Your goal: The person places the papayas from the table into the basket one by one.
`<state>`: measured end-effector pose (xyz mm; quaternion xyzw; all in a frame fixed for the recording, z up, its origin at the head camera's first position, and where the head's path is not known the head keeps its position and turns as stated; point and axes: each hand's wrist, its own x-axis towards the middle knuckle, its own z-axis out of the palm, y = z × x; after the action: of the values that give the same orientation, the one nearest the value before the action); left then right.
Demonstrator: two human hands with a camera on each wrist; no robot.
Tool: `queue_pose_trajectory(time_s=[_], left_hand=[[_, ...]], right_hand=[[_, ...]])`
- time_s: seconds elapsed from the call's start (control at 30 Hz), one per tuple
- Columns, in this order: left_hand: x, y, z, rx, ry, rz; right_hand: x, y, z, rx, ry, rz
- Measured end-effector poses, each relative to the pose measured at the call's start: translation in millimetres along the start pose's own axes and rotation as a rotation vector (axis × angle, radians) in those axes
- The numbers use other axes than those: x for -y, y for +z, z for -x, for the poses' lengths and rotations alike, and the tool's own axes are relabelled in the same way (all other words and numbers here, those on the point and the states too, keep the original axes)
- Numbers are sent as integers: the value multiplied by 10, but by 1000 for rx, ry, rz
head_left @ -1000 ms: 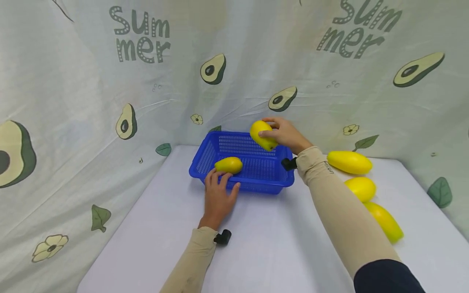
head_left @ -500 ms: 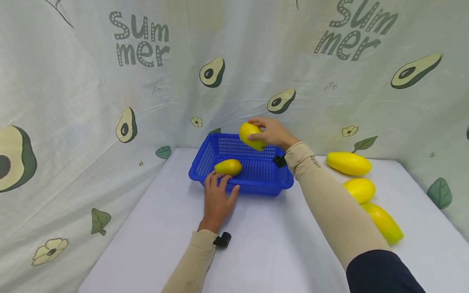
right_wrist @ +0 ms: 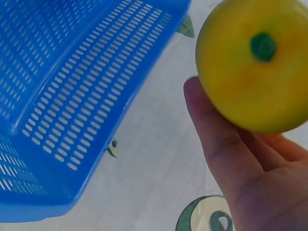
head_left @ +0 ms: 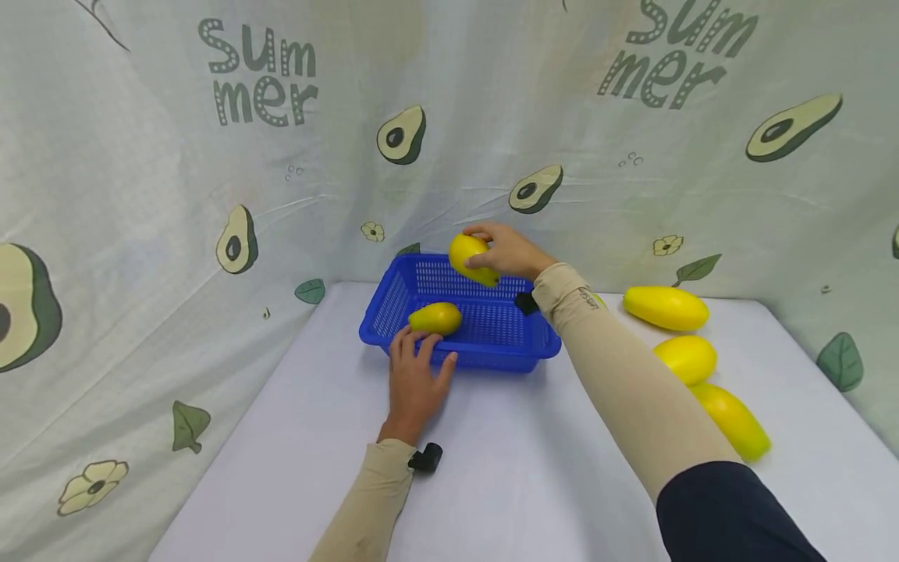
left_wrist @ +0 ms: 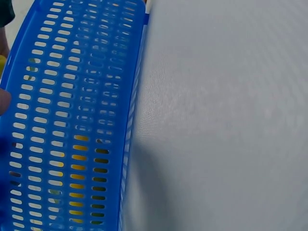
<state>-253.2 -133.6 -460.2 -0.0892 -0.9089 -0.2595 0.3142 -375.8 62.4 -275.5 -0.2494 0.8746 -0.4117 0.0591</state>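
Your right hand [head_left: 510,251] grips a yellow fruit [head_left: 465,254] between thumb and fingers, raised presumably for clearance, near the far side of the blue basket [head_left: 492,361], whose near edge your loosely spread left hand [head_left: 416,384] touches, apparently for steadiness.

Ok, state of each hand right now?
Left hand: open, fingers resting over the blue perforated plastic basket's rim.
Right hand: holding a yellow oval fruit.
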Motion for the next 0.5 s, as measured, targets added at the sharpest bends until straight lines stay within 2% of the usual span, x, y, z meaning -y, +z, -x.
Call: queue_pose_trajectory(time_s=[0.23, 0.5], left_hand=[[-8, -15, -9, 9, -9, -1], [1, -3, 13, -22, 8, -14]], right_hand=[[76, -17, -49, -9, -28, 33], [125, 23, -78, 3, -53, 75]])
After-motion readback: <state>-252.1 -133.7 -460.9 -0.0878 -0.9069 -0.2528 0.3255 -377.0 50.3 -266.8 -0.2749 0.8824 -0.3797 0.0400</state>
